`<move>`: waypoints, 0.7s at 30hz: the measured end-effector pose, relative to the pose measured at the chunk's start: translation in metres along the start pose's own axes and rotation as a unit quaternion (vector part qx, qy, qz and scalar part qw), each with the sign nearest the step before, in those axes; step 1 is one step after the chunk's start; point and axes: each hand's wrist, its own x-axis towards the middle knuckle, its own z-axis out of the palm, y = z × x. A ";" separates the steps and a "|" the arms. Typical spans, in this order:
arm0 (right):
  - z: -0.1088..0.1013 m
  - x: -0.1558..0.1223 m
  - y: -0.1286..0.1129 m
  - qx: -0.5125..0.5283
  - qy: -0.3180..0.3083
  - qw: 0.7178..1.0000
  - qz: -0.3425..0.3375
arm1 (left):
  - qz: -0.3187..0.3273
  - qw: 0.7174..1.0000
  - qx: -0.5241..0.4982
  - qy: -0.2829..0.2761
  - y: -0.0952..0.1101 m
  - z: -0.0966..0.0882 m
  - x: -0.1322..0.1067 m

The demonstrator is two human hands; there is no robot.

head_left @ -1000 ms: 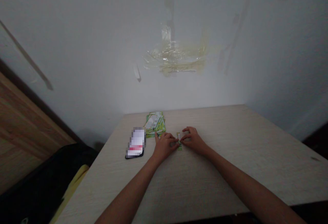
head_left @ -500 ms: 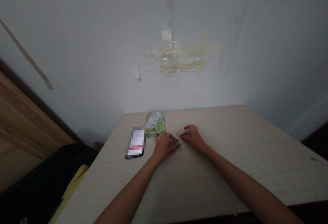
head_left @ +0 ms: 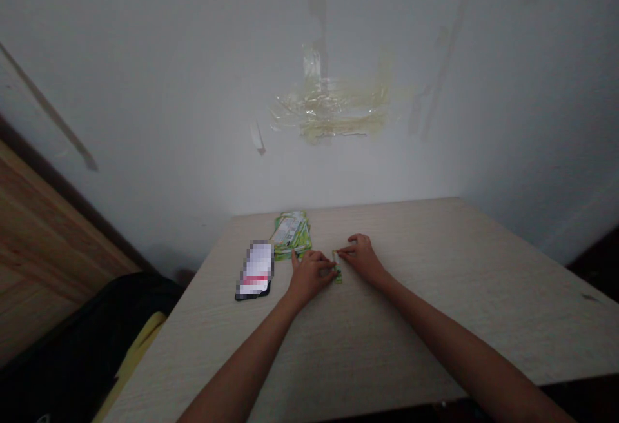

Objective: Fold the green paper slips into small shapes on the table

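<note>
Between my hands is a narrow green-and-white card [head_left: 338,276], small and partly hidden by fingers; it looks like folded paper or a slim card. My left hand [head_left: 312,275] pinches its left side between thumb and fingertips. At the far end of the card, my right hand [head_left: 362,258] has its thumb and fingertips closed on the edge. Just behind my left hand lies a loose pile of similar green printed cards [head_left: 293,233]. Left of that hand, a phone [head_left: 255,271] with a blurred-out screen rests on the table.
The pale wood table [head_left: 411,333] reaches back to a grey wall [head_left: 169,88] with peeling clear tape [head_left: 333,113]. At the lower left are a dark bag-like item [head_left: 97,339], yellow cloth [head_left: 138,352] and a wooden panel [head_left: 43,236].
My right fingertips have shifted slightly left and up to the card's far end. My left hand keeps its pinch. The view has moved a little.
</note>
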 end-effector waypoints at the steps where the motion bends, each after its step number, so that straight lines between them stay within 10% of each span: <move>1: 0.000 0.000 -0.001 -0.003 -0.004 1.000 0.000 | 0.000 1.000 0.001 0.002 0.000 0.000 0.000; 21: 0.000 0.000 0.001 -0.024 -0.015 1.000 -0.010 | 0.014 1.000 -0.017 0.012 -0.001 0.002 0.000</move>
